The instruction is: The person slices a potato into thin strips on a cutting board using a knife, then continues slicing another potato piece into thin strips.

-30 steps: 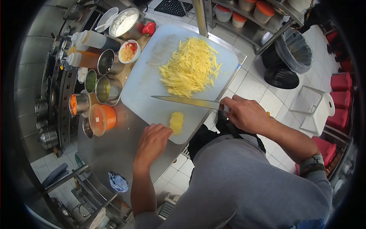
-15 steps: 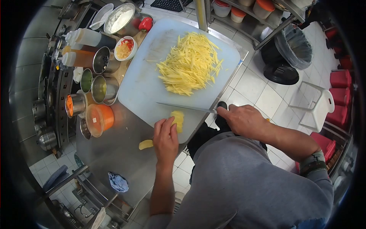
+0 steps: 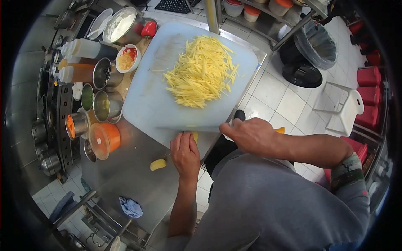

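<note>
My right hand (image 3: 250, 134) is wrapped round the handle of a long knife (image 3: 188, 129), whose blade, slightly blurred, lies across yellow slices (image 3: 195, 136) near the lower edge of the white cutting board (image 3: 140, 100). Just below the blade, my left hand (image 3: 185, 151) presses on these slices with its fingers together, hiding most of them. A large heap of thin yellow strips (image 3: 203, 71) covers the board's upper part. One loose yellow piece (image 3: 158, 165) rests on the steel table, left of my left hand.
Left of the board stand metal cups (image 3: 108, 105), sauce bottles (image 3: 79, 72), an orange tub (image 3: 104, 140), a white bowl (image 3: 128, 58), a bowl of white powder (image 3: 122, 26) and a red pepper (image 3: 149, 30). A blue cloth (image 3: 130, 207) lies on the steel table (image 3: 109, 180).
The knife has moved down from beside the strips onto the yellow slices. My left hand has closed over the slices. The whole view has shifted slightly.
</note>
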A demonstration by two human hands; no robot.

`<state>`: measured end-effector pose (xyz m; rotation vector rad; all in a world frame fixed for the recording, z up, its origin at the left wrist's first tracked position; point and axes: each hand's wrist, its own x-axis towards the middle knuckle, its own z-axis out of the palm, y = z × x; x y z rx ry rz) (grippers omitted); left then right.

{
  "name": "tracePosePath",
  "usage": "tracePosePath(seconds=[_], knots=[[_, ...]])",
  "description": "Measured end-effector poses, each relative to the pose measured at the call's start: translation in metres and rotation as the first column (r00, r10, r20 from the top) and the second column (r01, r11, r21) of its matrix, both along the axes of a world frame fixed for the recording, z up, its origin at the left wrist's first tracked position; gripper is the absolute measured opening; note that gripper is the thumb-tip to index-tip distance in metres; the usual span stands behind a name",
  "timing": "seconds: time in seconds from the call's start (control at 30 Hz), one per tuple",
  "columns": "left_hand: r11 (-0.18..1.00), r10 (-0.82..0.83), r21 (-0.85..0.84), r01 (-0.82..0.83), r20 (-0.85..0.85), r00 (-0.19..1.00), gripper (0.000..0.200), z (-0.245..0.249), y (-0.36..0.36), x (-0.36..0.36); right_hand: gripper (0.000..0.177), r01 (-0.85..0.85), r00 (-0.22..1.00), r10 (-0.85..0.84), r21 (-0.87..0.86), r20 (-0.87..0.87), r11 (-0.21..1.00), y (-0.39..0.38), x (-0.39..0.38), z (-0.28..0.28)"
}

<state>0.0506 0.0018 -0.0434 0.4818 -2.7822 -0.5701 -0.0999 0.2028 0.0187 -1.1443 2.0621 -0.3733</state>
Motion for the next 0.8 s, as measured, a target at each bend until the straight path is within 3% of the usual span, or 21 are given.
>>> tracePosePath(seconds=[0.1, 0.2, 0.33, 0.43, 0.53, 0.63, 0.8], knots=[[1.0, -0.02, -0.01, 0.02, -0.001, 1.0, 0.014, -0.005, -0.003, 0.003, 0.027, -0.021, 0.999, 0.024, 0.082, -0.034, 0.996, 0.011, 0.003, 0.019], [1.0, -0.006, 0.002, 0.006, -0.053, 0.999, 0.012, -0.005, -0.001, -0.001, 0.027, 0.008, 1.0, -0.009, 0.096, 0.014, 0.995, 0.001, -0.003, 0.001], [1.0, -0.029, -0.012, 0.028, -0.083, 0.996, 0.011, -0.007, -0.004, -0.003, 0.029, -0.029, 0.999, 0.028, 0.044, 0.022, 0.999, -0.002, 0.002, 0.016], [0.999, -0.033, 0.003, 0.034, -0.08, 0.996, 0.012, -0.005, -0.001, 0.001, 0.029, -0.001, 0.999, -0.006, 0.129, 0.05, 0.992, 0.001, -0.004, 0.0], [1.0, -0.018, 0.011, 0.019, -0.063, 0.998, 0.012, -0.006, 0.0, 0.004, 0.029, -0.033, 0.997, 0.035, 0.026, -0.071, 0.999, -0.01, 0.002, -0.003], [1.0, -0.02, 0.009, 0.02, -0.051, 0.998, 0.011, -0.009, -0.004, 0.005, 0.029, -0.013, 1.0, 0.015, 0.111, -0.023, 0.994, 0.002, 0.004, 0.016], [1.0, -0.009, 0.014, 0.011, -0.099, 0.995, 0.011, -0.011, -0.002, 0.002, 0.034, -0.037, 0.998, 0.04, 0.055, -0.05, 0.998, -0.008, 0.005, 0.006]])
